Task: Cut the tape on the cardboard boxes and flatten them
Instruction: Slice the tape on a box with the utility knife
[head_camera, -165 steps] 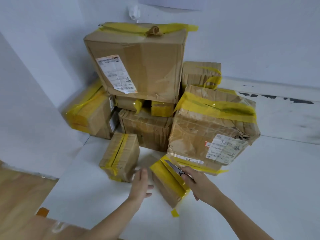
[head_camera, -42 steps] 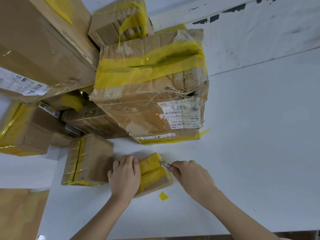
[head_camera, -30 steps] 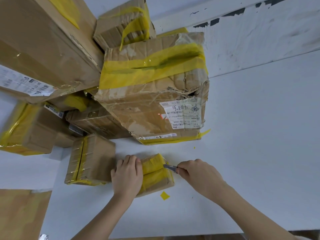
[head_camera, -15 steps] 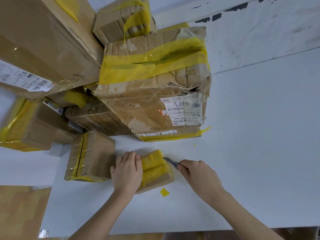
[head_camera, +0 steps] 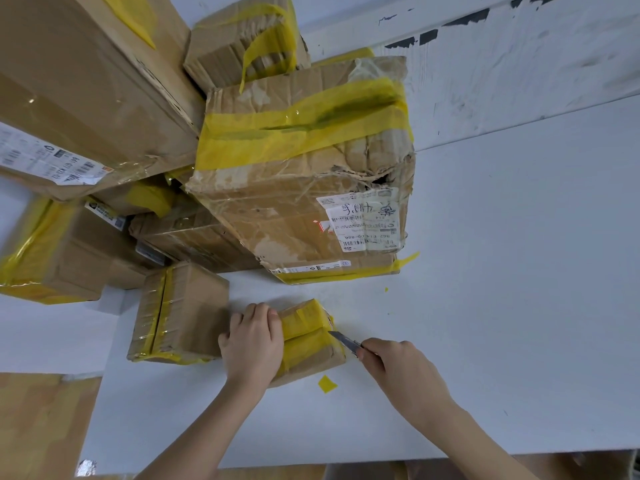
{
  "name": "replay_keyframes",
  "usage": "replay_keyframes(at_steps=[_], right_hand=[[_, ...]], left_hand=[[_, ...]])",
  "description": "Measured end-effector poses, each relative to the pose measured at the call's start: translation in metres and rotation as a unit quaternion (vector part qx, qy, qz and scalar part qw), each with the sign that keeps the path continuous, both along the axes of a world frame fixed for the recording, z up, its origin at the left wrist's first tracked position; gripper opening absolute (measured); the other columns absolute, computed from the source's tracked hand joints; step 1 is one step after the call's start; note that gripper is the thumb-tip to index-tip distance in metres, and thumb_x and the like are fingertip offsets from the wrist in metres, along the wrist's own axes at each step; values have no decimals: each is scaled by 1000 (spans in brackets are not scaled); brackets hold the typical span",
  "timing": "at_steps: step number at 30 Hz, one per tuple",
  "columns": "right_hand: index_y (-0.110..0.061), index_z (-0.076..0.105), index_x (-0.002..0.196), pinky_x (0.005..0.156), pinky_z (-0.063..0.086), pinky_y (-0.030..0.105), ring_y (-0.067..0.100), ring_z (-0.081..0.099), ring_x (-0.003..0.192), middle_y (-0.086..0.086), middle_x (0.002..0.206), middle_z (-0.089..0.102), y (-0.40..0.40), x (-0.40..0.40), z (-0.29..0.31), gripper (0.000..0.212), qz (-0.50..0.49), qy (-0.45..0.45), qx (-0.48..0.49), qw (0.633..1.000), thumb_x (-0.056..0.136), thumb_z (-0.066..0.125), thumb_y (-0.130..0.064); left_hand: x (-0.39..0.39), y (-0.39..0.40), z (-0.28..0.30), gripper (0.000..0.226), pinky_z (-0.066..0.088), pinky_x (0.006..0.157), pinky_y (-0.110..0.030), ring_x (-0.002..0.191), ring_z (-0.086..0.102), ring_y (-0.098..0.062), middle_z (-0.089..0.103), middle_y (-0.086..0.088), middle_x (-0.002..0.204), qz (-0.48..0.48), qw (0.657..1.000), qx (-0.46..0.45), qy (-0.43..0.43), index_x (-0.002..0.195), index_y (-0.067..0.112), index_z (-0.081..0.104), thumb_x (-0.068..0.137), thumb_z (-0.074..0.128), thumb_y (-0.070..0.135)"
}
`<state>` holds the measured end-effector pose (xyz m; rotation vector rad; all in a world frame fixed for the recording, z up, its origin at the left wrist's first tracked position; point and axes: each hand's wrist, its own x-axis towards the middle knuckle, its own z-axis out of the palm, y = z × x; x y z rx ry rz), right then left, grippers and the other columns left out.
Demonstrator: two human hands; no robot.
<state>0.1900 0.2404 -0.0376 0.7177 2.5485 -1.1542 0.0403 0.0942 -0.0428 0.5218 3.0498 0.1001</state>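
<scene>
Small cardboard box (head_camera: 308,344) lay on the white worktop (head_camera: 502,306) toward its near edge, wrapped crosswise in wide yellow tape (head_camera: 304,322), brown board showing at the near side. Pressed down from the left end by the left hand (head_camera: 252,344), fingers curled over the top. Met at the right end by the blade tip of a utility knife (head_camera: 344,342), touching the taped corner; knife handle gripped in the closed fingers of the right hand (head_camera: 401,372).

Small scrap of yellow tape (head_camera: 327,383) on the worktop just beside the box's near corner. Worktop white, scuffed; white wall (head_camera: 519,64) behind with chipped dark patches along a ledge. Wood-toned floor (head_camera: 41,424) beyond the left edge.

Just beside the left hand, a second small box (head_camera: 180,310) with clear and yellow tape. Behind, toward the far edge, a large crumpled box (head_camera: 301,174) with a yellow band and a white shipping label (head_camera: 363,223), torn at its right corner. More taped boxes stacked at the far left corner, the biggest box (head_camera: 86,91) on top.
</scene>
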Motion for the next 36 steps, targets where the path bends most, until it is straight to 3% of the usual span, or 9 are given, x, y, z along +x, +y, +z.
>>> replay_keyframes(at_steps=[4, 11, 16, 22, 25, 27, 30, 32, 36], right_hand=[[-30, 27, 61, 47, 24, 23, 15, 31, 53, -6, 58, 32, -3, 7, 1, 41, 9, -9, -8, 1000, 99, 35, -41], [-26, 35, 73, 45, 23, 22, 12, 29, 49, -6, 59, 32, -1, 15, 3, 32, 32, -4, 24, 999, 100, 31, -43], [-28, 44, 80, 46, 24, 21, 10, 31, 49, -7, 58, 35, 7, 19, 6, 25, 14, 0, 3, 1000, 99, 35, -41], [-16, 52, 87, 44, 33, 16, 4, 41, 36, -5, 62, 58, 17, 21, 13, 22, -108, 68, -141, 982, 98, 43, -32], [-17, 46, 83, 40, 34, 16, 4, 38, 36, -5, 64, 48, 14, 8, 17, 19, -128, 84, -190, 970, 94, 52, -33], [-20, 47, 86, 41, 37, 15, 2, 43, 39, -6, 69, 49, 8, -1, 14, 14, -129, 77, -190, 970, 93, 52, -31], [-17, 49, 97, 62, 48, 25, 11, 50, 59, -1, 83, 46, 3, -6, -3, 7, -121, 48, -108, 986, 97, 43, -17], [-13, 48, 119, 68, 43, 27, 12, 45, 65, 0, 92, 39, 5, -4, -19, 24, -108, 9, -10, 994, 98, 36, -11], [-18, 22, 143, 79, 40, 24, 19, 50, 99, 2, 109, 43, 13, -3, -38, 45, -52, -67, 150, 985, 99, 29, -11]], left_hand=[[1, 1, 0, 27, 34, 76, -37, 100, 50, -25, 61, -4, 105, 6, 1000, 5, 0, 102, 11, 60, 97, 36, 22], [2, 1, 2, 41, 32, 74, -35, 99, 50, -23, 60, -2, 103, -3, 1000, 0, 15, 100, 12, 60, 96, 22, 29], [-1, -1, 0, 25, 33, 76, -35, 101, 50, -23, 61, -2, 104, 6, 1000, 26, -15, 100, 11, 60, 98, 37, 21], [6, -25, -1, 28, 37, 85, -41, 92, 50, -33, 53, -1, 80, 72, 943, 315, -82, 74, 16, 47, 100, 36, 17], [15, -18, 2, 26, 30, 85, -31, 93, 44, -20, 50, 0, 92, 136, 904, 392, -108, 87, 12, 50, 102, 30, 20], [17, -15, 4, 36, 32, 90, -36, 97, 42, -19, 48, -2, 98, 170, 900, 382, -122, 100, 6, 53, 101, 28, 32], [23, -18, 7, 38, 38, 87, -39, 104, 49, -23, 47, 0, 99, 118, 962, 215, -120, 98, 15, 46, 96, 29, 49], [26, -22, 13, 40, 45, 79, -32, 101, 57, -20, 47, 3, 105, 37, 987, 123, -92, 108, 19, 42, 93, 30, 55], [21, -21, 18, 53, 46, 70, -22, 100, 60, -14, 48, 4, 123, -27, 988, 103, -111, 134, 20, 25, 94, 29, 55]])
